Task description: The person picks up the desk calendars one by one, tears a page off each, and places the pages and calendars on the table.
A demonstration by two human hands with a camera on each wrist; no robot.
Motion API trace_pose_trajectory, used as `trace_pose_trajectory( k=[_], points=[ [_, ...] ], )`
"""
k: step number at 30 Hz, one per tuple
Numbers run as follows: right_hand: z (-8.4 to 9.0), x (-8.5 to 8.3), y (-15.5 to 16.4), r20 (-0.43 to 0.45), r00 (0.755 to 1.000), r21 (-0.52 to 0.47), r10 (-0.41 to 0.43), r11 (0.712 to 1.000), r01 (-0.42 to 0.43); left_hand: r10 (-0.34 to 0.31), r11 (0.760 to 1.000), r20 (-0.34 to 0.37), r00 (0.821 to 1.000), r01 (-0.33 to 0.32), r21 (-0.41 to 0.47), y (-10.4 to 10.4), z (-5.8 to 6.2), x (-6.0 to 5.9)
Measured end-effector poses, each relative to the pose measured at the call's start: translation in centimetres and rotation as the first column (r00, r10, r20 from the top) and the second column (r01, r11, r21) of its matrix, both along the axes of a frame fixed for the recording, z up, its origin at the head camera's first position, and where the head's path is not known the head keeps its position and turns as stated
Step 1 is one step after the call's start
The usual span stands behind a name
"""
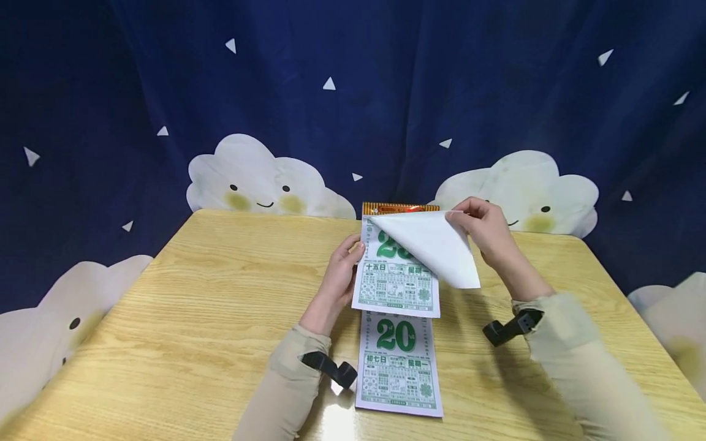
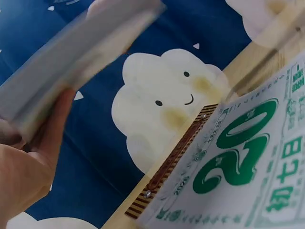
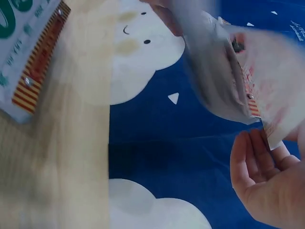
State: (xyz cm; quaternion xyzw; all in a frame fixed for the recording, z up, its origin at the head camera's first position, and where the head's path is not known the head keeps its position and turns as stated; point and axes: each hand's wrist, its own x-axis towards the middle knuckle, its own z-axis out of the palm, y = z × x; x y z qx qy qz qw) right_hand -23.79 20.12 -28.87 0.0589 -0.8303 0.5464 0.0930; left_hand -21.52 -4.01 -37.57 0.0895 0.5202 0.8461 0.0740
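Observation:
A tear-off calendar pad (image 1: 394, 285) with green print and an orange striped top strip (image 1: 399, 208) is held tilted above the wooden table (image 1: 209, 306). My left hand (image 1: 347, 260) grips its left edge. Between thumb and fingers my right hand (image 1: 460, 215) pinches the corner of the top page (image 1: 436, 248), which is folded over so its white back shows. A second calendar (image 1: 398, 361) showing a green "20" lies flat on the table below the pad. The left wrist view shows this calendar (image 2: 238, 167) and the blurred pad (image 2: 71, 57) above my left hand (image 2: 28, 162). In the right wrist view the blurred pad (image 3: 219, 71) hangs above my right hand (image 3: 267, 176).
A dark blue curtain (image 1: 386, 92) with white cloud faces hangs right behind the table's far edge. Black wrist straps (image 1: 510, 327) sit on both sleeves. Bare wood lies to the left and right of the calendars.

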Motion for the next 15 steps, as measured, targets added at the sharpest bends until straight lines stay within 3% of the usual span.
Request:
trace_pose_trajectory(
  k=[4,7,11,15],
  points=[
    [1.2,-0.4,0.4,-0.031,0.999,-0.008,-0.031,0.999,0.031,-0.045,0.998,-0.018,0.999,0.044,-0.052,0.0,-0.1,0.1],
    [2.1,-0.7,0.5,-0.034,0.999,0.033,-0.04,0.999,0.041,-0.059,0.998,-0.022,0.998,0.058,-0.037,0.1,-0.1,0.2],
    [2.8,-0.9,0.8,0.027,1.0,0.125,-0.015,0.992,0.012,-0.018,1.0,0.004,1.0,0.018,0.001,0.5,0.2,0.4],
    [2.8,-0.9,1.0,0.102,0.995,0.132,-0.002,0.991,-0.011,0.027,0.999,0.055,0.998,-0.028,0.022,0.9,0.6,0.8]
  ],
)
